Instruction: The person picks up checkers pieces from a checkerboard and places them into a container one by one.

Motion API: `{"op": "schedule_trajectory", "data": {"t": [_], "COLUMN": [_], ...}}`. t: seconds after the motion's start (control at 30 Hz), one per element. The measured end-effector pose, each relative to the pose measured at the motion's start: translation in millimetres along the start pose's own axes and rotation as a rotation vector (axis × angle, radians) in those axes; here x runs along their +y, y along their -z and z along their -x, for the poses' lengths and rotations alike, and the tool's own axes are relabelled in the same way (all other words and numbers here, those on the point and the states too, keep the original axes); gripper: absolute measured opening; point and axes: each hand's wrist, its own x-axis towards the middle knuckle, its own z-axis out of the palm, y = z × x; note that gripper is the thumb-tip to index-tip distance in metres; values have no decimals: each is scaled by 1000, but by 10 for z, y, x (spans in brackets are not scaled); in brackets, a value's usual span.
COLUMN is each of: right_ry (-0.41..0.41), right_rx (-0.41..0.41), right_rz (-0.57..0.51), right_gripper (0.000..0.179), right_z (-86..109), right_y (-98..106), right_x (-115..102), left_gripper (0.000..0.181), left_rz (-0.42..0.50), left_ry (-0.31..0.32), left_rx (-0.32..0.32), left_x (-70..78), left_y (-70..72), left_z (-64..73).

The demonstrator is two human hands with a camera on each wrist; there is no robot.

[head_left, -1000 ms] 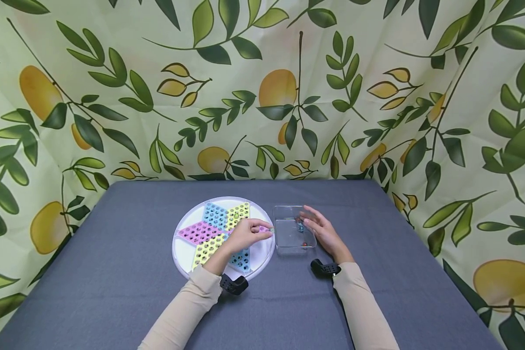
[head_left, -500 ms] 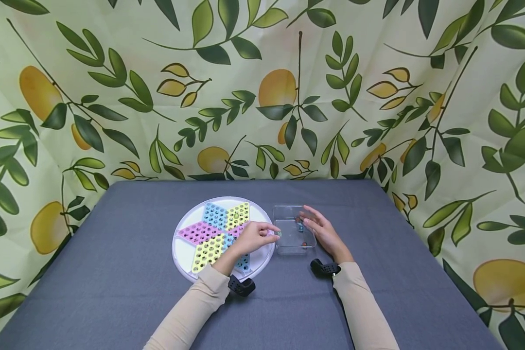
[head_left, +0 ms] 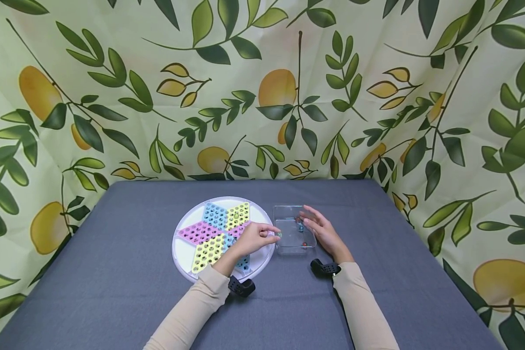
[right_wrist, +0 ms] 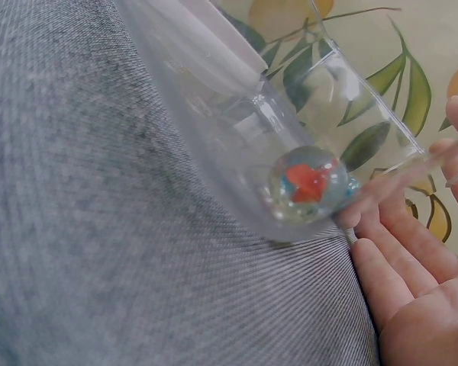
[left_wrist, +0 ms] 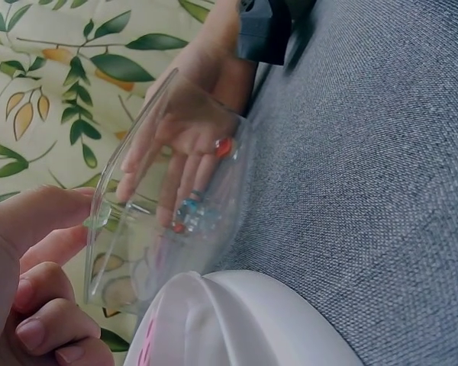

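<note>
Between thumb and index finger, my left hand (head_left: 254, 239) pinches a green marble (head_left: 279, 234) at the left rim of a clear plastic box (head_left: 287, 239). The left wrist view shows this marble (left_wrist: 98, 218) against the box's edge. My right hand (head_left: 326, 234) lies along the box's right side, its fingers extended and touching the wall. Inside the box are a red marble (head_left: 305, 244) and a few blue and red ones (head_left: 300, 227). Up close in the right wrist view, a clear marble with a red and blue core (right_wrist: 309, 184) sits in a corner.
Left of the box, close beside it, stands a round white Chinese checkers board (head_left: 181, 221) with pink, yellow and blue points. A green marble (head_left: 236, 215) sits in its far yellow point. Grey cloth (head_left: 127, 253) covers the table; a leaf-patterned curtain (head_left: 245, 121) hangs behind.
My left hand has moved a little to the right with the green marble, from the board's edge to the box's left rim, then stayed nearly still. My right hand has not moved.
</note>
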Motion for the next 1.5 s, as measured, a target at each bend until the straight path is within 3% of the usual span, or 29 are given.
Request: {"op": "schedule_trajectory", "data": {"t": [0.07, 0.1, 0.3, 0.43, 0.77, 1.07, 1.33, 1.5], "right_ry": [-1, -2, -3, 5, 41, 54, 39, 41], "right_rx": [3, 4, 10, 3, -14, -25, -17, -19], "right_rz": [-4, -9, -16, -15, -42, -58, -35, -40], "right_gripper": [60, 60, 60, 60, 59, 58, 59, 59], "right_z": [-4, -5, -8, -11, -5, -21, -5, -5], "right_y": [-2, -3, -9, -5, 2, 1, -1, 5], "right_x": [2, 3, 3, 10, 5, -8, 11, 20], "left_gripper": [28, 29, 32, 29, 28, 32, 31, 31], "left_rz": [8, 14, 24, -3, 48, 63, 70, 71], "left_ry": [-5, -7, -31, -36, 33, 99, 166, 157], "left_rx": [-14, -16, 4, 30, 136, 171, 193, 198], "left_x": [108, 95, -210, -209, -206, -264, -314, -324], "left_y": [33, 37, 41, 105, 362, 575, 656, 677], "left_z": [61, 59, -47, -17, 76, 119, 145, 156]}}
